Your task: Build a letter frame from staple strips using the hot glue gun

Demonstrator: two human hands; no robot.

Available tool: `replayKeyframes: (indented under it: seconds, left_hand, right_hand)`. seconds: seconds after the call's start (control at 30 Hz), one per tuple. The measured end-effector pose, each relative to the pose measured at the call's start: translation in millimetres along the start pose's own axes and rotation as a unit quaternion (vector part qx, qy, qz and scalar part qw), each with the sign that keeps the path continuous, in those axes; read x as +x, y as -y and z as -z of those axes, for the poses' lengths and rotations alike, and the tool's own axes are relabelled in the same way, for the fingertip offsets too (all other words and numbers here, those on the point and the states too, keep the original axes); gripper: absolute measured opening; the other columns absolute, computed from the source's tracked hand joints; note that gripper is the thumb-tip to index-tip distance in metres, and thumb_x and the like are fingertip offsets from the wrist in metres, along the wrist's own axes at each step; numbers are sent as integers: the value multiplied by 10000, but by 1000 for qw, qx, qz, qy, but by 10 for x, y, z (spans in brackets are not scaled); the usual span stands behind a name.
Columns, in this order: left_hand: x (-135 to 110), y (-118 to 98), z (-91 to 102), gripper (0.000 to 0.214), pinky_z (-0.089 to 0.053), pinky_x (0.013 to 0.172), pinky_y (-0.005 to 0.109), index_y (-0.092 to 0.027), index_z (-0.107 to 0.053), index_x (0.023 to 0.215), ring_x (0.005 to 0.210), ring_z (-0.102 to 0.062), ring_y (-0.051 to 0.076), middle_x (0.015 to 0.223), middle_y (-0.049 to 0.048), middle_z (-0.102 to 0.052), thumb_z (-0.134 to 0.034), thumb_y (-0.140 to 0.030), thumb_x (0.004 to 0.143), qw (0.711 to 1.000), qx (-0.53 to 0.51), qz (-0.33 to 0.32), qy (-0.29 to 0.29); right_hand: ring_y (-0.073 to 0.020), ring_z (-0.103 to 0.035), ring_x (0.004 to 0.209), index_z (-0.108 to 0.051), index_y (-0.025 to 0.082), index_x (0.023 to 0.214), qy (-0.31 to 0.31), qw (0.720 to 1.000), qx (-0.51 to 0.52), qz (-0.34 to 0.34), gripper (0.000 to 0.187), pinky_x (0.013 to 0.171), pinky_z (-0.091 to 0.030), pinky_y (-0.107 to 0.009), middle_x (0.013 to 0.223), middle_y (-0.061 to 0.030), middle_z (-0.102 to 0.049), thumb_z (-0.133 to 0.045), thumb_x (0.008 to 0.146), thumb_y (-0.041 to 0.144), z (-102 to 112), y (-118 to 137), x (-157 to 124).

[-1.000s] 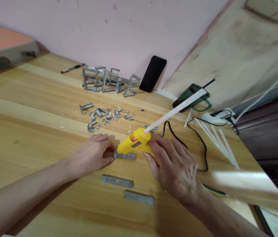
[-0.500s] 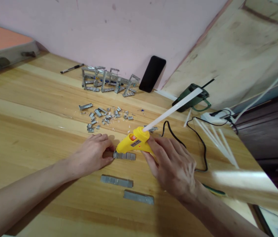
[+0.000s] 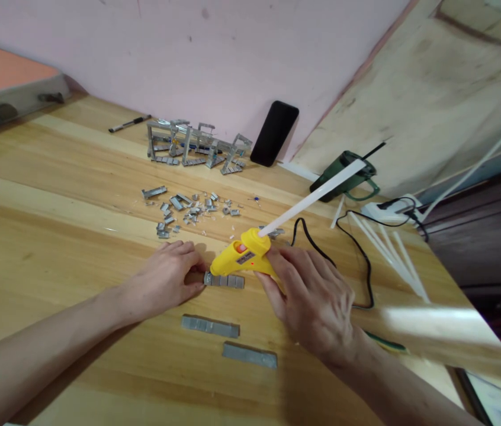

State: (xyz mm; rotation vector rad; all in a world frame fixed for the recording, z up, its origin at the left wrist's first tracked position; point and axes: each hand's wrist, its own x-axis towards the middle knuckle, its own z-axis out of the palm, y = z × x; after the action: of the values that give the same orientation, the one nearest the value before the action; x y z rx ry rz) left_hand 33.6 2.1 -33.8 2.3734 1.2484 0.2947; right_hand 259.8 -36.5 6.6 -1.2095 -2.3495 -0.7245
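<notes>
My right hand point(image 3: 310, 302) grips a yellow glue gun point(image 3: 242, 258) with a long white glue stick point(image 3: 312, 199) sticking out of its back. The gun's nozzle points down at the left end of a grey staple strip point(image 3: 225, 280) lying on the wooden table point(image 3: 55, 201). My left hand point(image 3: 166, 278) pinches that strip's left end with curled fingers and holds it flat. Two more staple strips lie nearer to me, one point(image 3: 210, 325) in front of my left hand and another point(image 3: 250, 355) further right.
Broken staple pieces point(image 3: 188, 208) are scattered beyond my hands. Small staple-built frames point(image 3: 197, 147), a pen point(image 3: 129, 123) and a black phone point(image 3: 274, 132) sit by the pink wall. Spare glue sticks point(image 3: 392, 251), a black cord point(image 3: 366, 260), a power strip point(image 3: 392, 210) and a green tool point(image 3: 343, 174) lie to the right.
The glue gun and my right hand have shifted very slightly left along the strip. My left hand has stayed put.
</notes>
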Motion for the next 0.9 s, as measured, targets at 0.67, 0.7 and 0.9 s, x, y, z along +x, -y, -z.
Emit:
replayKeyframes:
  seconds: [0.67,0.7,0.9]
  left_hand:
    - [20,-18,8,136,-429,780,364,-176,-629,854,862,-565,243,853,51,-620,-584,-199,728,1000,9,6,10]
    - [21,-15,5,139,-429,776,360,-177,-631,856,862,-565,242,855,49,-620,-584,-200,727,1000,8,6,9]
    - [4,4,-16,137,-425,773,352,-182,-629,850,859,-563,239,854,46,-615,-590,-209,721,1000,12,2,1]
  right_hand:
    - [-200,-562,711,-576,117,1022,0,1000,1,0,218,619,-410,-303,839,-71,-664,-599,831,219,4,14,20]
    - [-201,-563,716,-576,117,1022,2,1000,3,0,217,621,-412,-303,841,-72,-664,-593,836,226,5,9,17]
    - [-204,-560,707,-569,108,1035,4,1000,18,11,240,612,-415,-303,811,-73,-654,-607,817,203,53,-5,-6]
